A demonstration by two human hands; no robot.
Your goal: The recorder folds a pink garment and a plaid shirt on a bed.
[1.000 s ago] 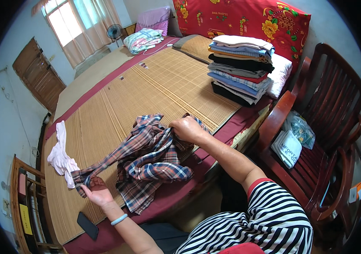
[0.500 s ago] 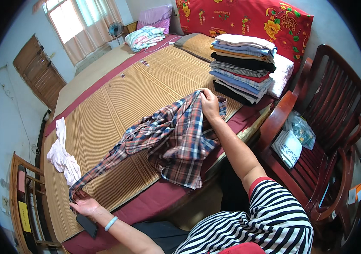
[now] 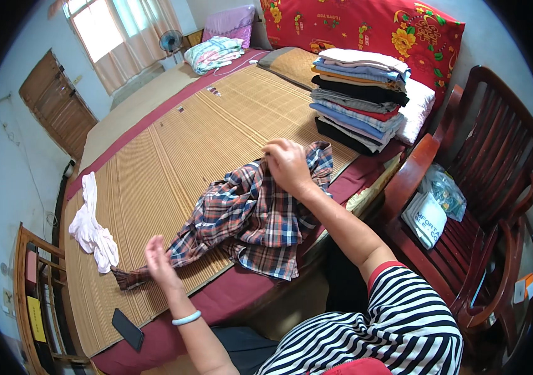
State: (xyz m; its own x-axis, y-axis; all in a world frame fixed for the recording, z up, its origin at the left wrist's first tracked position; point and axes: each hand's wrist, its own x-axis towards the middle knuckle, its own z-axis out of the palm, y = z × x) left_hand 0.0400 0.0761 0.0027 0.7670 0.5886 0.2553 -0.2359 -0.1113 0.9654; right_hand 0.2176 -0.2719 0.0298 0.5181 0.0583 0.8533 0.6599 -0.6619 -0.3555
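A plaid shirt (image 3: 266, 219) in navy, orange and white lies rumpled over the near edge of the bamboo mat (image 3: 147, 169) on the bed. Fingers pinched, my right hand (image 3: 288, 167) grips the shirt's upper part and lifts it slightly. My left hand (image 3: 162, 265) is held over the long sleeve, fingers stretched out and holding nothing; a pale bangle circles that wrist. The sleeve's end lies on the mat beyond this hand. A dark phone (image 3: 127, 329) rests at the mat's near left corner. Farther left lies a crumpled pale pink garment (image 3: 94, 228).
A tall stack of folded clothes (image 3: 360, 100) stands at the bed's right side, before a white pillow (image 3: 418, 109). To the right, a dark red wooden chair (image 3: 485, 137) bears a folded white cloth (image 3: 426, 219) and a plastic bag (image 3: 445, 190). Wooden rails (image 3: 44, 294) stand at left.
My left hand has let go of the sleeve end and moved right and up; the sleeve has dropped onto the mat. My right hand has shifted left with the shirt fabric.
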